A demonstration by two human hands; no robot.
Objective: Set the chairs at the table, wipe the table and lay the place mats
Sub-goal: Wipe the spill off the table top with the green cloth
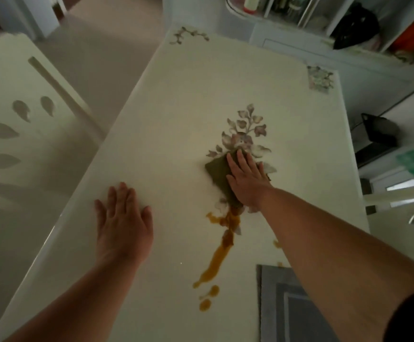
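While our left hand lies flat and empty on the desk to steady us, our right hand presses open-palmed on the cloth, whose near corner touches the orange spill; a grey place mat waits under our right forearm.

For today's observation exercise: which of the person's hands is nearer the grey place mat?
Right. The right hand presses the cloth beyond the grey place mat; the left hand lies flat farther left.

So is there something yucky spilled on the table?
Yes. An orange-brown spill runs in a streak with drops across the white table, from the cloth under the right hand toward the near edge.
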